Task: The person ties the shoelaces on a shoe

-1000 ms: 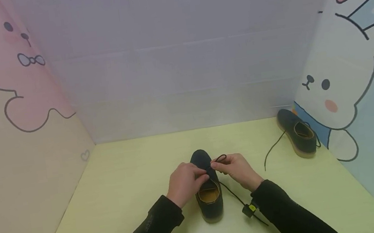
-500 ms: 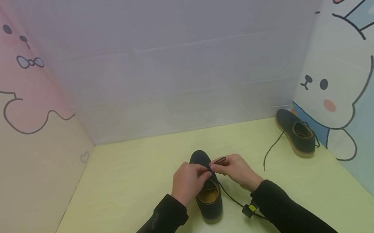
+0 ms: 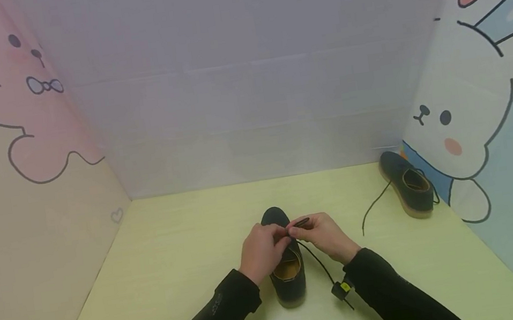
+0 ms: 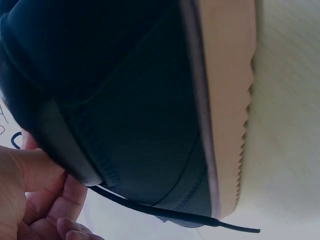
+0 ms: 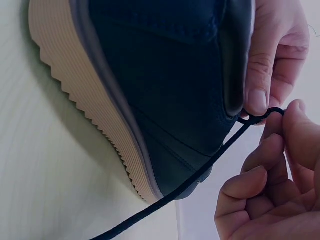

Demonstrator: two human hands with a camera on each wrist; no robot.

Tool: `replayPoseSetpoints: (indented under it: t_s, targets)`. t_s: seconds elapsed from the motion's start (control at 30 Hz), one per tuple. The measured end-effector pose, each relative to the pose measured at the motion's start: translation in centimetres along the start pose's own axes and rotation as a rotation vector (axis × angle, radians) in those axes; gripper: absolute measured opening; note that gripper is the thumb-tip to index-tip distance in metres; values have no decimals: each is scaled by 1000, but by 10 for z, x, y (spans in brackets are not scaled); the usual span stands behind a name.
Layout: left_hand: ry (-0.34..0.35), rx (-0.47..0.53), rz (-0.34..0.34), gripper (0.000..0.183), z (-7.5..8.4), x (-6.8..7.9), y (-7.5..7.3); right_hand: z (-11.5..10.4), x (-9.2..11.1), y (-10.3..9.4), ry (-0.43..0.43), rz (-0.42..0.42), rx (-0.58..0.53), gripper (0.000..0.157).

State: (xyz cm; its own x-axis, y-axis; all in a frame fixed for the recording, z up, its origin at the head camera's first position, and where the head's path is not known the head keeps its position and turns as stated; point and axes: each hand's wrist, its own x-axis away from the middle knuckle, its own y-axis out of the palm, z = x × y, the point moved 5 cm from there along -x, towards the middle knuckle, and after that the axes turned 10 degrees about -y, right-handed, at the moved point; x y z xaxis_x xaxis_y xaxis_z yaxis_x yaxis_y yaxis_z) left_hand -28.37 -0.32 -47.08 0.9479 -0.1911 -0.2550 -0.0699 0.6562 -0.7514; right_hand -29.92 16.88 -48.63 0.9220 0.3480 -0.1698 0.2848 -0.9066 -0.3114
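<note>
A dark navy shoe (image 3: 290,285) with a tan ridged sole (image 5: 85,100) stands on the table, toe pointing away. Above its lace opening both hands meet. My right hand (image 3: 322,235) pinches a dark shoelace (image 5: 200,170) between thumb and index finger, a folded loop showing over the fingers in the head view. Thumb and fingertips of my left hand (image 3: 262,251) pinch at the lace crossing beside the shoe's tongue; the left wrist view has this hand (image 4: 45,190) at the lower left. One lace end trails down the shoe's right side.
A second dark shoe (image 3: 405,183) stands at the back right by the rabbit-print wall (image 3: 467,100), a loose lace (image 3: 373,207) lying to its left. A small black device with a yellow mark (image 3: 341,289) sits at the right cuff, overlapping the trailing lace. The table (image 3: 175,246) is pale yellow.
My left hand has shifted slightly right, up against the right fingers. The loop over the right hand looks flatter, and less of the trailing lace end shows past the right cuff.
</note>
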Motion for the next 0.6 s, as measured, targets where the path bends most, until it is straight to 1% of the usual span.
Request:
replayPoseSetpoints:
  t_s: [0.2,0.37,0.43,0.5,0.57,0.6]
  targets:
    - [23,21,26,12,0,1,0,-3,-2,2,-4,19,7,25]
    - [73,-5,100,12,1,2,1,-7,-3,4,-35,34,-15,26]
    - [80,8,122,11,0,2,2,-8,-2,4,-43,34,-31,26]
    - [59,57,124,11,-3,1,2,-9,-1,4,-55,30,-31,29]
    - [1,156,98,12,-8,0,2,-9,1,3,-63,39,-6,32]
    - [-35,214,77,12,-11,-1,3,-9,2,1,-62,50,27,34]
